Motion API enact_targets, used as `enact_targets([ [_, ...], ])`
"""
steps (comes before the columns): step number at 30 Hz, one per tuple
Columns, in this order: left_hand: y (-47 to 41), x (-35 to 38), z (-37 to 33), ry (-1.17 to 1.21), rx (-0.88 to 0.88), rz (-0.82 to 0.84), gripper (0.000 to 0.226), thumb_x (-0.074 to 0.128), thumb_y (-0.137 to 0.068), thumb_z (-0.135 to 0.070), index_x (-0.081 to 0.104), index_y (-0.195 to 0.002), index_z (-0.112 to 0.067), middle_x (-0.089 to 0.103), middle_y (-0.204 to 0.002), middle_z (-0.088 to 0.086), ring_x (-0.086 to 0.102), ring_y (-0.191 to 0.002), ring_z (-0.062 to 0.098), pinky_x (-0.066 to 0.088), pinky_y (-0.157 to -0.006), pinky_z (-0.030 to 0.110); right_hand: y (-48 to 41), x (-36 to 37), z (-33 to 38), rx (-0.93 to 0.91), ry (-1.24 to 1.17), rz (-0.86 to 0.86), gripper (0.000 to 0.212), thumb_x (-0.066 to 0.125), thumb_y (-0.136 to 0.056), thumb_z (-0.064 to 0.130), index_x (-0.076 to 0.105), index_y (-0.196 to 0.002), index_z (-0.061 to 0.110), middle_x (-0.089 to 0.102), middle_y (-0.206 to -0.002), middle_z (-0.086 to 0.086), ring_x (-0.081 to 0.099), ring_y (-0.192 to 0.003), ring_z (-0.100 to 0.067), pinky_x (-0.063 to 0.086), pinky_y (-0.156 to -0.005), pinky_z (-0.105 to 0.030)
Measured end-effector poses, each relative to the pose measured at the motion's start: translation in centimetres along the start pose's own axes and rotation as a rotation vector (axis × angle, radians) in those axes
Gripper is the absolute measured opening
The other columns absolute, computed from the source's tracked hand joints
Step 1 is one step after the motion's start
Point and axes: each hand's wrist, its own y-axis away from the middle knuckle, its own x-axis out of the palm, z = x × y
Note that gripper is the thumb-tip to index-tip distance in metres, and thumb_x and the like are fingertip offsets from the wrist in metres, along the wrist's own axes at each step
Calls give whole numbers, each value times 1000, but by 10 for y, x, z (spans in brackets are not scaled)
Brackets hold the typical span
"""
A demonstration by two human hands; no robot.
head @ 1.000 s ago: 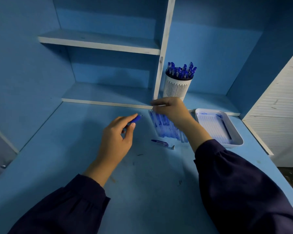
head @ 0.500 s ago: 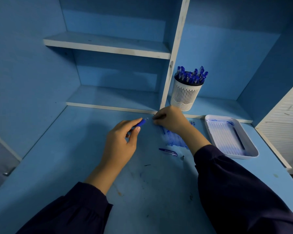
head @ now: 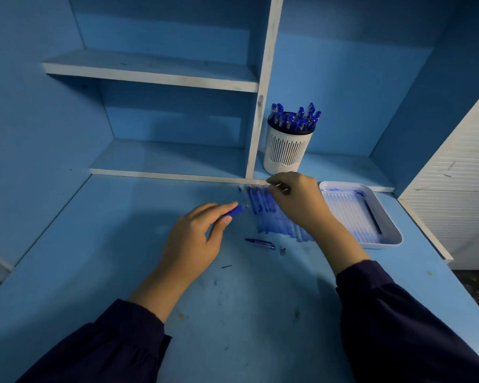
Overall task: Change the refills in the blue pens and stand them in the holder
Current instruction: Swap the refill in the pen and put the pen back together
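Pinching a thin pale refill point(head: 281, 187) at frame centre: right grip point(head: 299, 201), above the row of blue pens point(head: 266, 217) on the tabletop point(head: 233, 313). Left grip point(head: 194, 239) clasps a blue plastic pen barrel point(head: 234, 210), centre-left. Risk: refill slips or bends if fed in misaligned.

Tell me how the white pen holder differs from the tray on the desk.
The pen holder is a tall, round, slotted cup; the tray is low and rectangular. The pen holder stands on the low shelf; the tray sits on the desk. Blue pens stand upright in the pen holder; the tray's contents lie flat. Both are pale.
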Motion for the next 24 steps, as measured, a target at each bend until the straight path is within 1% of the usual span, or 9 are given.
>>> enact_targets([
  [2,-2,4,-2,2,30,20,27,58,-96,-19,70,-120,-15,70,-110,-7,65,-98,5,53,-83,25,13,-20,-14,40,29,-65,21,61,-89,7,71,-108,5,71,-102,-9,58,-79,-13,34,-74,-5],
  [5,-10,15,-6,29,77,44,27,59,-95,-18,70,-120,-15,70,-108,-7,65,-95,5,53,-82,24,31,-47,-38,149,95,-139,22,58,-91,9,70,-109,7,71,-108,-8,65,-95,-21,38,-82,-14],
  [10,-27,39,-11,73,141,83,25,60,-95,-16,71,-118,-15,68,-107,-9,65,-96,6,53,-87,25,48,-68,-73,367,227,-102,29,56,-93,13,66,-119,8,65,-123,-13,60,-109,-31,43,-91,-31],
  [12,-34,47,-10,99,143,73,25,59,-96,-20,72,-118,-17,67,-107,-12,65,-96,6,52,-88,25,52,-69,-82,404,291,-84,26,55,-90,7,67,-112,0,65,-114,-20,60,-103,-38,45,-87,-37],
  [14,-42,53,-9,116,139,73,26,59,-96,-20,72,-118,-17,68,-106,-9,66,-95,8,53,-87,28,55,-67,-89,416,328,-74,16,51,-84,0,63,-90,-8,63,-92,-25,58,-85,-41,46,-72,-41],
  [16,-48,58,-6,120,131,71,26,60,-95,-18,71,-118,-14,70,-109,-4,66,-98,9,53,-88,30,57,-65,-96,431,354,-58,12,48,-82,-2,54,-73,-6,56,-77,-23,49,-69,-36,38,-60,-36],
  [19,-52,62,-4,117,128,70,27,61,-94,-15,71,-119,-11,69,-114,-4,65,-102,8,53,-91,27,58,-61,-101,408,374,-16,19,48,-81,-1,45,-63,-1,49,-68,-17,40,-63,-31,32,-56,-37],
  [22,-52,63,-1,104,134,79,27,61,-94,-15,71,-118,-10,69,-112,-4,65,-98,7,52,-90,21,58,-63,-100,375,300,-102,14,52,-83,-2,64,-78,-7,64,-83,-22,54,-75,-39,43,-66,-38],
  [24,-51,62,-1,92,141,92,27,61,-94,-15,71,-118,-10,69,-111,-4,64,-97,7,51,-89,17,60,-66,-98,376,250,-161,21,57,-85,1,71,-101,-1,67,-104,-18,60,-93,-36,41,-73,-26],
])
